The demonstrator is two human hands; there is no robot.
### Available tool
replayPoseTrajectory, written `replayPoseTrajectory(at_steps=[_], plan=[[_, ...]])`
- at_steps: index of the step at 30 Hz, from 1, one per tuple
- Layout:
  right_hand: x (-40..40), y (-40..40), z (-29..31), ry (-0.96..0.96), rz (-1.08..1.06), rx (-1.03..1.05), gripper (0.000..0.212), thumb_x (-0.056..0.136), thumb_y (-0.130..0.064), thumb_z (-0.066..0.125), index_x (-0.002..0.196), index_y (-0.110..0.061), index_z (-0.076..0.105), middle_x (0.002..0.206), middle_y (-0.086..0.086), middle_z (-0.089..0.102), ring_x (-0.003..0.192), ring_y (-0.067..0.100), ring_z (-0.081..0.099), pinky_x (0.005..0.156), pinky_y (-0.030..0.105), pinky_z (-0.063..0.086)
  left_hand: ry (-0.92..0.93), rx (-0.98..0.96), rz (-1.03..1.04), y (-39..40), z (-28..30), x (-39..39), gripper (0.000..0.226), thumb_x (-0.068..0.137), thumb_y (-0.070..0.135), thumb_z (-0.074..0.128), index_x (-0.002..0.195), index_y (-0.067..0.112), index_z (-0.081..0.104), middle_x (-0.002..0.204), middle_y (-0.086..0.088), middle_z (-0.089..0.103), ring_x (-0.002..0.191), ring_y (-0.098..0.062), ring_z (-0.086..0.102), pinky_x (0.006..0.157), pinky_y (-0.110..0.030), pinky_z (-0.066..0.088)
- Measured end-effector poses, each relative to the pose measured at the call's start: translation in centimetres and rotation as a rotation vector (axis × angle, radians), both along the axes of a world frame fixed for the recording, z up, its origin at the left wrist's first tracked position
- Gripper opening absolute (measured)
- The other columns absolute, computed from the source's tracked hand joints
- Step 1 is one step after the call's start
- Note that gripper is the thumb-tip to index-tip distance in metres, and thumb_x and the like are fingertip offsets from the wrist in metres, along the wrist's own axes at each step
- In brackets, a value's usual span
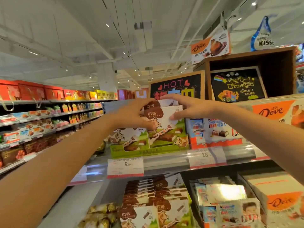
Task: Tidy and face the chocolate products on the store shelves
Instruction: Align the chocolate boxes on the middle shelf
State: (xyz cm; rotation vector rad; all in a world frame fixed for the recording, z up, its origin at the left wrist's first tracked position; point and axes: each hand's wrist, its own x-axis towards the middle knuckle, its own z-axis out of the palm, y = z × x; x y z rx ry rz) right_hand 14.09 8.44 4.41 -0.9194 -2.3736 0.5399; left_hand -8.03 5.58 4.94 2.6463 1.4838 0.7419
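Note:
Upright cow-print chocolate boxes (166,127) stand in a green display tray (131,152) on the top shelf. My left hand (131,115) grips the left edge of the front boxes, fingers curled round them. My right hand (185,106) holds their upper right corner, thumb pressed on the white front and fingers over the top. A lower cow-print box (126,139) stands to the left in the same tray.
Kinder chocolate boxes (215,130) and an orange Dove box (276,112) stand to the right. Price tags (125,167) hang on the shelf rail. The shelf below holds more cow-print boxes (156,199), Kinder packs and Dove. Chalkboard signs (177,88) stand behind. An aisle of shelves runs at left.

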Motion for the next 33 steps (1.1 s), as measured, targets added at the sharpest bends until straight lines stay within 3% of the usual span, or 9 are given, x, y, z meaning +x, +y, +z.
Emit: replayPoseTrajectory(at_steps=[2, 5, 13, 17, 19, 21, 24, 27, 33], plan=[[-0.4, 0.2, -0.2, -0.215, -0.076, 0.07, 0.073, 0.084, -0.031, 0.066, 0.142, -0.04, 0.023, 0.149, -0.007, 0.023, 0.133, 0.015, 0.029, 0.11, 0.039, 0.029, 0.098, 0.017, 0.026, 0.6, -0.5, 0.2, 0.078, 0.069, 0.034, 0.081, 0.134, 0.023, 0.04, 0.122, 0.009, 0.047, 0.112, -0.01, 0.049, 0.085, -0.011, 0.041], [-0.7, 0.1, -0.1, -0.274, -0.11, 0.084, 0.058, 0.084, -0.047, 0.059, 0.138, -0.036, 0.038, 0.143, -0.008, 0.024, 0.133, 0.014, 0.022, 0.112, 0.037, 0.023, 0.203, 0.04, 0.048, 1.5, -0.9, 0.2, 0.079, 0.066, 0.054, 0.076, 0.133, 0.026, 0.046, 0.127, 0.003, 0.052, 0.11, -0.014, 0.053, 0.094, -0.033, 0.046], [-0.1, 0.4, 0.2, -0.166, -0.129, 0.114, 0.051, 0.082, -0.031, 0.069, 0.129, -0.024, 0.052, 0.125, -0.01, 0.044, 0.114, 0.006, 0.041, 0.083, 0.011, 0.033, -0.008, -0.014, 0.021, 1.1, -0.6, -0.2, 0.067, 0.079, 0.049, 0.065, 0.137, 0.032, 0.037, 0.138, 0.011, 0.041, 0.121, -0.006, 0.04, 0.091, -0.021, 0.032], [-0.2, 0.7, 0.1, -0.255, -0.14, 0.134, 0.063, 0.075, -0.042, 0.072, 0.131, -0.029, 0.047, 0.125, -0.011, 0.041, 0.117, 0.008, 0.041, 0.094, 0.024, 0.035, -0.061, -0.095, 0.066, 1.0, -0.4, -0.5, 0.075, 0.073, 0.046, 0.072, 0.137, 0.034, 0.034, 0.141, 0.008, 0.038, 0.125, -0.014, 0.039, 0.078, -0.021, 0.045], [-0.6, 0.4, 0.5, -0.091, -0.135, 0.163, 0.059, 0.081, -0.047, 0.062, 0.133, -0.026, 0.045, 0.122, -0.01, 0.045, 0.118, 0.011, 0.045, 0.092, 0.021, 0.039, -0.054, -0.092, 0.084, 1.0, -0.4, -0.5, 0.08, 0.071, 0.044, 0.075, 0.138, 0.031, 0.033, 0.14, 0.008, 0.037, 0.125, -0.014, 0.04, 0.077, -0.021, 0.047], [-1.3, 0.8, 1.2, 0.069, -0.194, 0.302, 0.045, 0.094, -0.034, 0.049, 0.136, -0.02, 0.043, 0.127, -0.004, 0.048, 0.122, 0.016, 0.045, 0.089, 0.015, 0.037, -0.071, -0.089, 0.098, 0.9, -0.3, -0.4, 0.084, 0.069, 0.044, 0.077, 0.138, 0.029, 0.031, 0.14, 0.007, 0.037, 0.125, -0.015, 0.04, 0.08, -0.024, 0.047], [-2.2, 1.8, 2.0, -0.151, -0.291, 0.403, 0.044, 0.098, -0.015, 0.043, 0.141, -0.018, 0.039, 0.147, 0.003, 0.038, 0.135, 0.019, 0.034, 0.104, 0.027, 0.028, -0.099, -0.105, 0.122, 0.7, -0.3, -0.3, 0.097, 0.064, 0.045, 0.079, 0.142, 0.028, 0.024, 0.144, 0.005, 0.035, 0.127, -0.016, 0.039, 0.083, -0.028, 0.05], [-2.4, 2.2, 2.3, -0.196, -0.295, 0.445, 0.036, 0.092, -0.005, 0.052, 0.127, -0.014, 0.057, 0.134, 0.004, 0.053, 0.124, 0.016, 0.046, 0.097, 0.027, 0.036, -0.05, -0.102, 0.164, 0.7, -0.2, -0.3, 0.11, 0.061, 0.053, 0.076, 0.147, 0.03, 0.012, 0.153, 0.006, 0.023, 0.137, -0.018, 0.03, 0.104, -0.046, 0.039], [-2.0, 2.5, 3.1, -0.053, -0.255, 0.308, 0.025, 0.087, 0.001, 0.059, 0.105, -0.015, 0.067, 0.104, -0.002, 0.061, 0.103, 0.016, 0.059, 0.08, 0.026, 0.053, -0.059, -0.162, 0.12, 0.3, 0.0, 0.0, 0.085, 0.065, 0.046, 0.076, 0.137, 0.03, 0.036, 0.136, 0.007, 0.048, 0.121, -0.015, 0.048, 0.097, -0.035, 0.045]])
